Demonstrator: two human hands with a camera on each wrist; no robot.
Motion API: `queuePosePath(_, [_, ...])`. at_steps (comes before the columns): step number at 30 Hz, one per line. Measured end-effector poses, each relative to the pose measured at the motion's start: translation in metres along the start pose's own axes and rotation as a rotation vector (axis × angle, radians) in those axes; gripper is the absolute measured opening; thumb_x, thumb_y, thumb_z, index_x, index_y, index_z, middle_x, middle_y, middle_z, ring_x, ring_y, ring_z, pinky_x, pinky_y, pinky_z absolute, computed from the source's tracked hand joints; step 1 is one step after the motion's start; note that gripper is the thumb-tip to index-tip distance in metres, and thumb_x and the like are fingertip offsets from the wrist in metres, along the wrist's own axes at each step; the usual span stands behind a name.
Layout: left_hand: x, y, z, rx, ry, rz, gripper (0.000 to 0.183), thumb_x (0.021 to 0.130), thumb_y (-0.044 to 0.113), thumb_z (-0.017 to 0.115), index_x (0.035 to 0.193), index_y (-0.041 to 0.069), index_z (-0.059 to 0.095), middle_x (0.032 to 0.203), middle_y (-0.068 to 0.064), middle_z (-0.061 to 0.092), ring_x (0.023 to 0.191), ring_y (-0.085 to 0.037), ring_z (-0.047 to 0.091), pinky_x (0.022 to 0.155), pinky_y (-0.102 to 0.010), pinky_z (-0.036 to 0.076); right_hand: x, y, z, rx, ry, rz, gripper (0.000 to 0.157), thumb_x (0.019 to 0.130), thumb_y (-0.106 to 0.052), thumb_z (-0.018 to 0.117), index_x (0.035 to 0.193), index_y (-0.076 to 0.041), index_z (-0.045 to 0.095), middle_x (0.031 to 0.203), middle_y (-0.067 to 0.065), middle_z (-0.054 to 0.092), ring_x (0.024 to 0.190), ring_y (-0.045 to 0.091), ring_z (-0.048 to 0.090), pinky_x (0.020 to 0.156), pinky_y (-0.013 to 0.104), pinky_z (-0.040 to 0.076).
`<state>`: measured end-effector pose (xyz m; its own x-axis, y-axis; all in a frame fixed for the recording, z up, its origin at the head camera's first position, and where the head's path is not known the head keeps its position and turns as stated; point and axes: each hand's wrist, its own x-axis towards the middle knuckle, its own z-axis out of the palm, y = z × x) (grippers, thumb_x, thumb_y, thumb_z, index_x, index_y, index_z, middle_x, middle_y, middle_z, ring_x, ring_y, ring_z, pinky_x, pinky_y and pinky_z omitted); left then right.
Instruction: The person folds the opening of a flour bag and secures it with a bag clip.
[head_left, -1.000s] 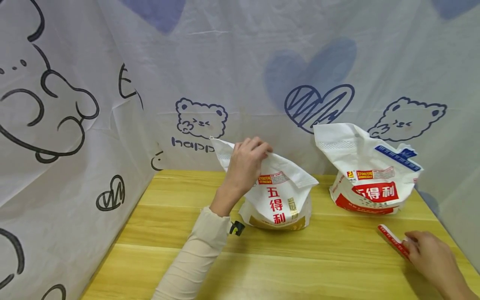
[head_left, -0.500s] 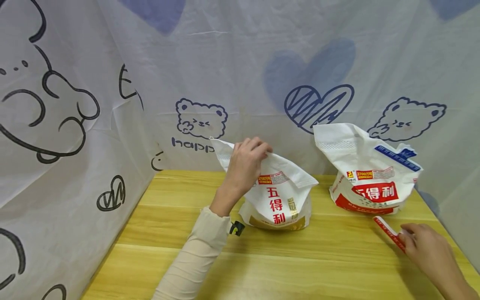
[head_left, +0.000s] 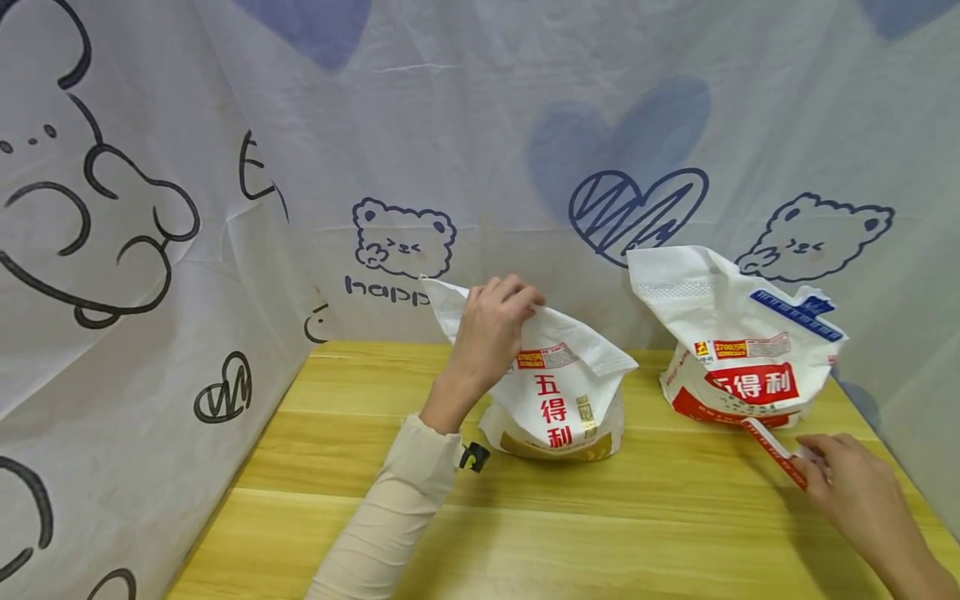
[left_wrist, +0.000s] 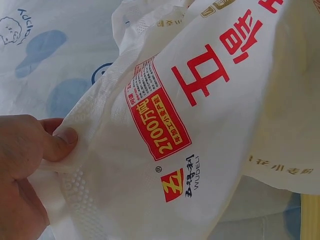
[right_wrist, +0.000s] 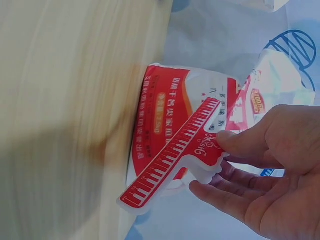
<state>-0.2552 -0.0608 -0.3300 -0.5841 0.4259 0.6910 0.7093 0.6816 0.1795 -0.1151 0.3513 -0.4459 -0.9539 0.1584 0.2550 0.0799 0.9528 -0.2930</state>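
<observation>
A white flour bag (head_left: 600,358) with red lettering and a gold lower band stands upright on the table. My left hand (head_left: 498,329) pinches its folded top edge; in the left wrist view the thumb (left_wrist: 65,142) presses on the white fabric. To the right, my right hand (head_left: 858,492) holds a red clip (right_wrist: 172,160) printed with piano keys and the word "Music", pinching its grip tabs between thumb and fingers. The long bar points away toward a second flour bag (head_left: 750,385), red and white, overlapping it in the right wrist view.
A blue clip (head_left: 798,317) of similar shape sits across the upper right edge of the second bag. Behind the wooden table (head_left: 337,517) hangs a pale curtain (head_left: 480,125) with hearts and bear drawings, continuing along the left and right sides.
The right hand with the red clip has moved forward and slightly left, up to the front of the second bag. My left hand and its bag have stayed put.
</observation>
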Motion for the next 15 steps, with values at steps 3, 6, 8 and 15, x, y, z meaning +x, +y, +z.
queuePosePath(3, [0.000,-0.001,0.000,0.005,-0.001,0.003,0.018,0.091,0.002,0.074,0.105,0.013,0.074,0.108,-0.001,0.069,0.101,-0.020,0.061,0.090,-0.035,0.048,0.000,-0.003,0.000,0.008,0.025,-0.004,0.030,0.086,0.001,0.073,0.110,0.017,0.063,0.098,0.034,0.059,0.082,0.045,0.059,0.068,0.060,0.049])
queuePosePath(6, [0.000,-0.001,0.000,0.009,-0.001,0.004,0.018,0.091,0.002,0.074,0.105,0.013,0.074,0.108,-0.001,0.069,0.101,-0.019,0.061,0.089,-0.035,0.048,-0.001,-0.006,-0.001,0.030,0.072,-0.033,0.029,0.086,0.002,0.072,0.110,0.016,0.063,0.100,0.034,0.059,0.082,0.047,0.059,0.067,0.060,0.049])
queuePosePath(8, [0.000,-0.001,0.000,0.009,-0.001,0.003,0.018,0.091,0.002,0.074,0.105,0.013,0.074,0.108,-0.001,0.069,0.101,-0.019,0.061,0.089,-0.035,0.049,-0.002,-0.008,-0.003,0.043,0.111,-0.065,0.028,0.085,0.002,0.072,0.109,0.015,0.064,0.099,0.034,0.059,0.080,0.047,0.060,0.064,0.060,0.050])
queuePosePath(15, [-0.001,-0.002,0.000,0.007,-0.003,-0.006,0.018,0.091,0.002,0.074,0.105,0.013,0.074,0.108,-0.001,0.069,0.101,-0.019,0.061,0.090,-0.035,0.048,0.002,-0.019,-0.010,0.069,0.131,-0.087,0.030,0.087,0.000,0.073,0.112,0.014,0.062,0.102,0.033,0.059,0.082,0.047,0.061,0.065,0.059,0.050])
